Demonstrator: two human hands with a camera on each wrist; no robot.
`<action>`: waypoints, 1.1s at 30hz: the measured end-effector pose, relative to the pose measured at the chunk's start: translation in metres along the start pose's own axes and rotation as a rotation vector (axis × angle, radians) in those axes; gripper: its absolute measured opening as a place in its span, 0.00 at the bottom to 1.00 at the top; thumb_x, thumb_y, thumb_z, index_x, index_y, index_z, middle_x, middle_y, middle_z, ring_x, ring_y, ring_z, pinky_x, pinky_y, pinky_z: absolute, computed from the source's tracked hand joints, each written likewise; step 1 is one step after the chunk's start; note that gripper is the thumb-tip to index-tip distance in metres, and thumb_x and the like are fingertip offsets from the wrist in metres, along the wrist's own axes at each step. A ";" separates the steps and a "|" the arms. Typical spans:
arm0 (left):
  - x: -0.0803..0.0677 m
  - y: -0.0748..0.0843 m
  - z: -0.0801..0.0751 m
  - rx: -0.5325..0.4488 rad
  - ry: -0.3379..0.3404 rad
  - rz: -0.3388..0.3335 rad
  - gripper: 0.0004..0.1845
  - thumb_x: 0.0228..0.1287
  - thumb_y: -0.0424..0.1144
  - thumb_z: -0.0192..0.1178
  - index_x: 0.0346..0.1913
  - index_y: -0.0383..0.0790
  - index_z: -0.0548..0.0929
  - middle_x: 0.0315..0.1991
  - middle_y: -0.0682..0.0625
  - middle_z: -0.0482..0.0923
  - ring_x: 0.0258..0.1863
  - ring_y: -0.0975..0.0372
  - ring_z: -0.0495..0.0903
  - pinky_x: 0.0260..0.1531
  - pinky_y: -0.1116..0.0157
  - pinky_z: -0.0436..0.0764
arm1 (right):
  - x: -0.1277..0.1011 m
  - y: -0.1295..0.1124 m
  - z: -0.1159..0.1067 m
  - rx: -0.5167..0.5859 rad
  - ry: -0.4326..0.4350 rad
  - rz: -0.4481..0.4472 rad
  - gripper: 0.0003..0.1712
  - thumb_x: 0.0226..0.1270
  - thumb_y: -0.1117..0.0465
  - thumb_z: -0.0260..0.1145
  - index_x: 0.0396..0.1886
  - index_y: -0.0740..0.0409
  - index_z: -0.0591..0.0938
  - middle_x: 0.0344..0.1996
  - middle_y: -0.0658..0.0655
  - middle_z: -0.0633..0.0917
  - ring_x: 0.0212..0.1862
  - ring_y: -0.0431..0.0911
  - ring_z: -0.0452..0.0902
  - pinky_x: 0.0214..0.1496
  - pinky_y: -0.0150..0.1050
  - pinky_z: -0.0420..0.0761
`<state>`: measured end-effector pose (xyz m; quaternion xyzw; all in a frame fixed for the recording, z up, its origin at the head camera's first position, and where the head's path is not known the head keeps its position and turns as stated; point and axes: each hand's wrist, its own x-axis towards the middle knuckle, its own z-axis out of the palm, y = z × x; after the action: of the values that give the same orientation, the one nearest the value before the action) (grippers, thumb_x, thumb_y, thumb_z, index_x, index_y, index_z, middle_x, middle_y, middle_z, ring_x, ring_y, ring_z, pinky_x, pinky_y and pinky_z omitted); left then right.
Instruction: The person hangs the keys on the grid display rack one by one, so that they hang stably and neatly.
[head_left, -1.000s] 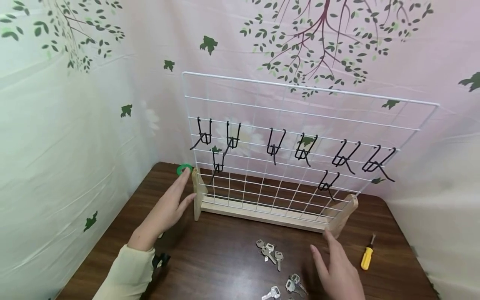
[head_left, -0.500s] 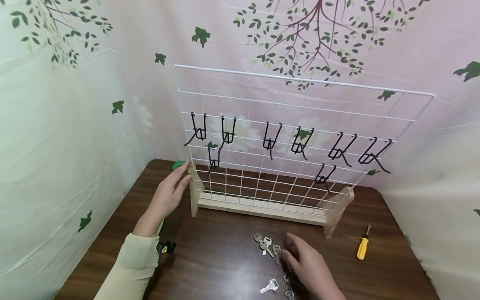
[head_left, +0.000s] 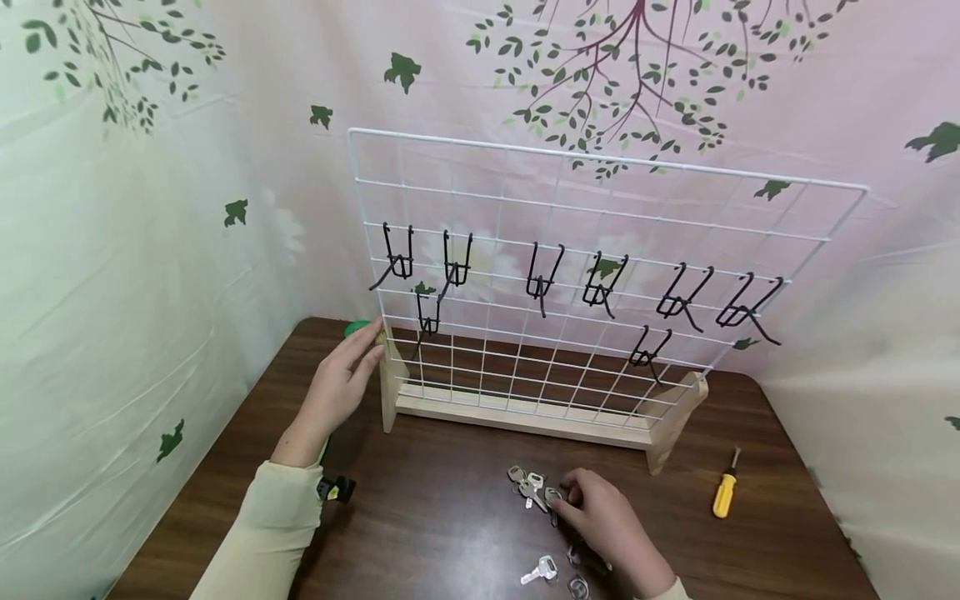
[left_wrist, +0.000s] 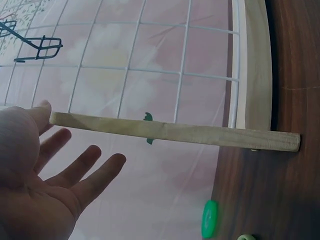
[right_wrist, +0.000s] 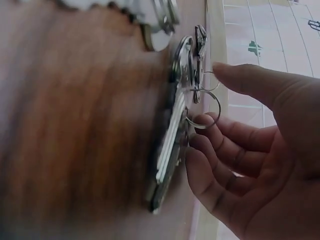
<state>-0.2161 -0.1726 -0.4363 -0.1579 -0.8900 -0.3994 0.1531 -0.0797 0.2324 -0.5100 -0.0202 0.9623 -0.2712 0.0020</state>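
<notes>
My left hand [head_left: 337,387] touches the top of the wooden left support [left_wrist: 175,132] of a white wire grid rack [head_left: 517,422]; in the left wrist view its fingers are spread. Down on the table, my right hand [head_left: 603,517] is at the right side of a small cluster of keys [head_left: 528,490], its thumb by the nearest key [head_left: 553,495]. In the right wrist view, thumb and fingers stand apart around thin key rings [right_wrist: 218,112], with no clear pinch. More keys [right_wrist: 172,135] lie in the foreground there, partly blurred.
Several black hooks [head_left: 540,286] hang on the grid. A yellow-handled screwdriver [head_left: 724,496] lies at the right. One separate key [head_left: 542,571] is near the front. Behind the left hand sits a green ring-shaped object [left_wrist: 209,219]. A black item [head_left: 343,488] is beside the left sleeve.
My right hand has moved left from beside the right support to the key cluster, its fingers curling more. My left hand has come up against the left support. The view has shifted slightly.
</notes>
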 end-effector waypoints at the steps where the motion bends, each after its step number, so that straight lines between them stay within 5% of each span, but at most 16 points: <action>1: 0.000 -0.001 0.000 -0.001 0.007 -0.001 0.28 0.87 0.47 0.50 0.83 0.49 0.67 0.82 0.44 0.68 0.81 0.44 0.68 0.78 0.39 0.71 | 0.001 0.000 0.001 0.007 -0.007 0.012 0.15 0.62 0.53 0.82 0.38 0.53 0.84 0.26 0.44 0.79 0.29 0.33 0.69 0.34 0.33 0.73; 14: -0.001 -0.006 0.009 -0.064 0.077 0.014 0.24 0.85 0.44 0.56 0.78 0.49 0.75 0.78 0.45 0.75 0.76 0.46 0.76 0.70 0.41 0.80 | 0.001 0.007 0.013 0.006 0.002 -0.007 0.18 0.63 0.49 0.80 0.29 0.49 0.79 0.23 0.43 0.76 0.25 0.34 0.66 0.29 0.34 0.68; 33: -0.001 -0.004 0.007 -0.099 0.110 -0.032 0.23 0.83 0.43 0.59 0.76 0.48 0.78 0.68 0.41 0.83 0.65 0.46 0.85 0.60 0.45 0.88 | 0.015 0.003 -0.001 0.171 -0.175 0.106 0.17 0.60 0.51 0.82 0.31 0.53 0.82 0.22 0.47 0.79 0.25 0.38 0.71 0.29 0.31 0.70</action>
<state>-0.2180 -0.1697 -0.4437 -0.1291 -0.8619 -0.4532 0.1874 -0.0952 0.2348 -0.5103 0.0071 0.9316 -0.3489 0.1022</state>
